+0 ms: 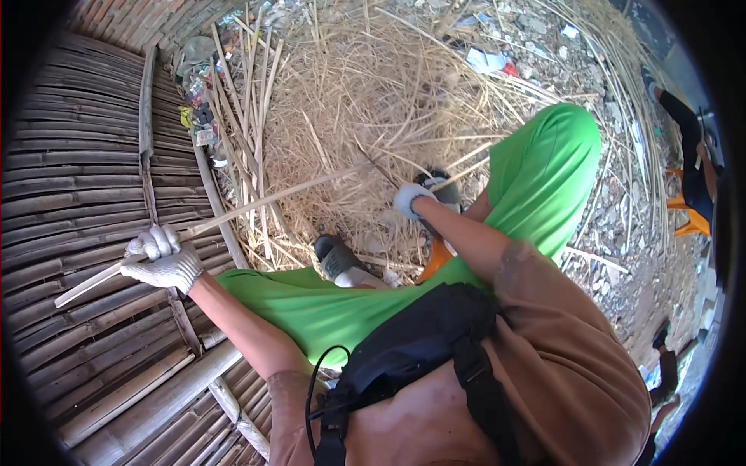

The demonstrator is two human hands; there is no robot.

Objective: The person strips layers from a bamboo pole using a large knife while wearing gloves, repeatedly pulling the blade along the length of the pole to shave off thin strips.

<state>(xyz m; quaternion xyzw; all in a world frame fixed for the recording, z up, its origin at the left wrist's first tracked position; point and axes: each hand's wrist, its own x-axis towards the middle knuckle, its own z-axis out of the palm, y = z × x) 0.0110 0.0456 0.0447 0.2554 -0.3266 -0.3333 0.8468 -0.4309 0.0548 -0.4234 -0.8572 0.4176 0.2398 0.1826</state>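
My left hand (159, 260), in a white glove, is closed round a long pale bamboo strip (256, 203). The strip runs from the lower left, over the woven bamboo panel (74, 194), up toward the middle of the view. My right hand (409, 198), also gloved, is closed just past my green-trousered knee (544, 171). A thin dark blade (375, 167) sticks out from it and meets the far end of the strip. The handle is hidden inside the fist. My dark shoes (336, 256) rest on the straw below the strip.
A heap of dry bamboo shavings and split canes (350, 93) covers the ground ahead. An orange object (435, 260) lies under my legs. Rubble and litter (486, 60) lie beyond. Another person (691, 147) is at the right edge.
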